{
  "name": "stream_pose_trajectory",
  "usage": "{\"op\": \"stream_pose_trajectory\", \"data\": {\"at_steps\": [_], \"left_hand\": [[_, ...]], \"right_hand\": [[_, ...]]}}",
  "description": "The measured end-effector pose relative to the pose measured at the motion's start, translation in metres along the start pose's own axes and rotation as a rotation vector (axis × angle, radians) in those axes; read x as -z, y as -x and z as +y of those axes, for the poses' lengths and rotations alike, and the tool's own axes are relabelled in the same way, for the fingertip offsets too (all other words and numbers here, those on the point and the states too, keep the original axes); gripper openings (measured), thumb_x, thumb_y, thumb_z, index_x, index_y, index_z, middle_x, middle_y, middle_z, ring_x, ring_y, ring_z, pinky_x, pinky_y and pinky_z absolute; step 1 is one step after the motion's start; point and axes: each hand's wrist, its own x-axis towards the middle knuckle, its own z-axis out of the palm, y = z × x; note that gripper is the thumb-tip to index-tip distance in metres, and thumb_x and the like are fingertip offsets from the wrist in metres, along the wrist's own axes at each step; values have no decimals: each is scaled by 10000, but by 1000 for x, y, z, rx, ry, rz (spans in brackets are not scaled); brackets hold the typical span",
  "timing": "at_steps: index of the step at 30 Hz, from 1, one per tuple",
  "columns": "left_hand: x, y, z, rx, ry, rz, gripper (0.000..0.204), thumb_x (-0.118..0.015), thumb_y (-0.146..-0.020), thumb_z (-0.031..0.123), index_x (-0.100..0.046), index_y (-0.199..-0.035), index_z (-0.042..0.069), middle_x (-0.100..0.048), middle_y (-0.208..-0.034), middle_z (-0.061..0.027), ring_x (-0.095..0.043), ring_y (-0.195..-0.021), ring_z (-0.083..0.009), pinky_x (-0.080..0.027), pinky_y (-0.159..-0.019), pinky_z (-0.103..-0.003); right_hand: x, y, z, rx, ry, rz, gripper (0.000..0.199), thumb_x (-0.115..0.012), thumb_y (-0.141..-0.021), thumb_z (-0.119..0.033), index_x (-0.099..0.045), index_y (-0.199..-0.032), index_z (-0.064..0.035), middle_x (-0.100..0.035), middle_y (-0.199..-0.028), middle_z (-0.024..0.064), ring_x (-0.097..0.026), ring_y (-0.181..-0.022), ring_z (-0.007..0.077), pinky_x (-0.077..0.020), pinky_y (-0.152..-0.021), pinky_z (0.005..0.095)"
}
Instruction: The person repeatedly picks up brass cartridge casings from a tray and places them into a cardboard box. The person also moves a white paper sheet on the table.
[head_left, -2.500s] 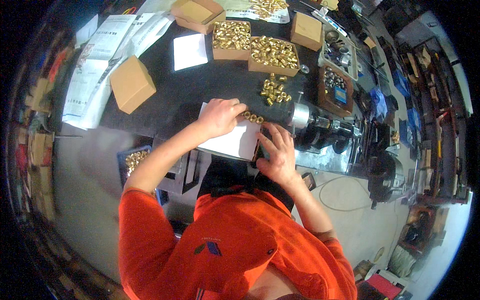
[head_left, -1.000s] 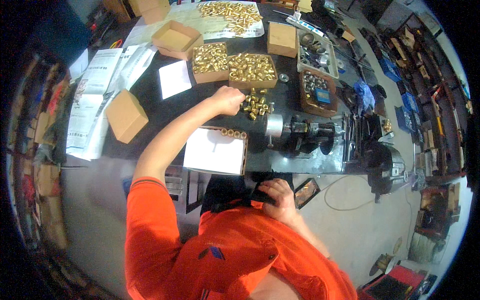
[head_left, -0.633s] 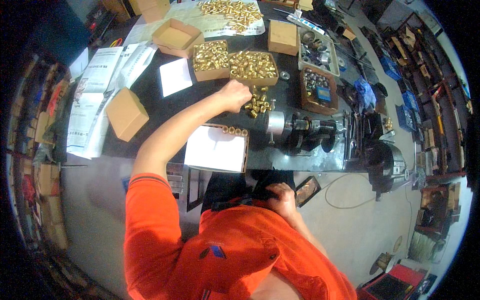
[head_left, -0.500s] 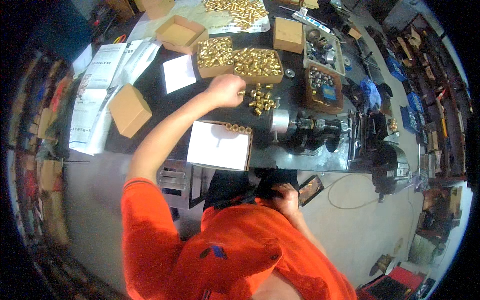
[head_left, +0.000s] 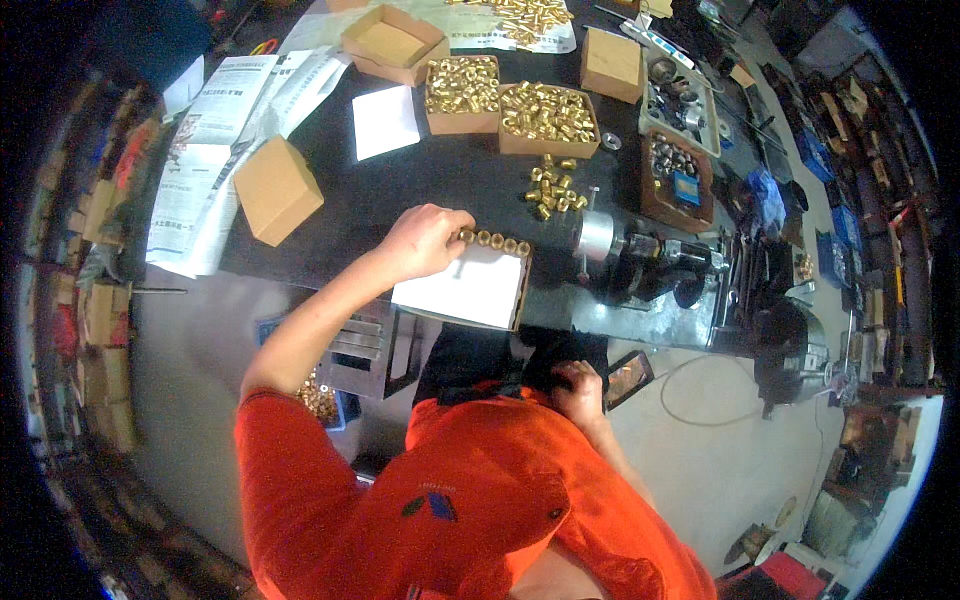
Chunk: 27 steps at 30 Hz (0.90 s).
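Note:
My left hand [head_left: 428,240] is at the back edge of a shallow carton [head_left: 520,300], its fingers pinching a small brass fitting [head_left: 467,236]. That fitting stands at the left end of a short row of brass fittings [head_left: 498,241] along the carton's far side. A white sheet [head_left: 455,292] covers the rest of the carton's inside. My right hand [head_left: 578,388] rests on my lap, fingers curled in, with nothing seen in it. Beyond the carton lies a loose pile of brass fittings [head_left: 553,188] on the dark tabletop.
Two cartons full of brass fittings [head_left: 462,90] stand farther back, near an open carton [head_left: 395,45]. Left are a tan box [head_left: 277,190] and newspaper [head_left: 215,130]. A metal fixture [head_left: 620,245] stands right, with a brown bin of metal parts [head_left: 678,180] behind it.
My left hand has come back from beside the loose pile to the carton, bringing a brass fitting to the row's left end. My right hand stays on my lap. The view has shifted slightly.

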Motion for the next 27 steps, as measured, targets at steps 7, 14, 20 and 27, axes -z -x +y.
{"op": "stream_pose_trajectory", "data": {"at_steps": [7, 14, 20, 27], "left_hand": [[-3, 1, 1, -32, 29, 55, 220, -658, -771, 105, -665, -980, 35, -672, -814, -160, -666, -769, -333, -523, -694, -427], [-10, 1, -2, -34, 15, 105, 215, -659, -764, 102, -660, -967, 29, -668, -824, -161, -662, -773, -332, -523, -693, -425], [-10, 0, -2, -73, 39, 120, 246, -658, -754, 91, -652, -992, 27, -666, -836, -165, -661, -778, -332, -524, -692, -423], [-16, 3, -6, -128, 0, 184, 234, -653, -760, 87, -653, -985, 21, -665, -860, -163, -656, -787, -338, -526, -702, -421]], "right_hand": [[3, 3, -2, -40, 3, -48, 325, -659, -581, -79, -698, -903, -56, -663, -915, 131, -600, -867, 344, -508, -773, 425], [1, 1, 1, -35, 22, -46, 319, -669, -582, -82, -693, -898, -52, -658, -906, 135, -598, -867, 350, -507, -772, 426], [0, 2, 2, -42, 0, -49, 316, -668, -585, -82, -687, -898, -48, -654, -900, 138, -595, -855, 351, -505, -760, 429], [-3, 2, 6, -17, -16, -16, 321, -673, -571, -86, -688, -890, -46, -651, -876, 131, -590, -829, 352, -504, -733, 434]]}}
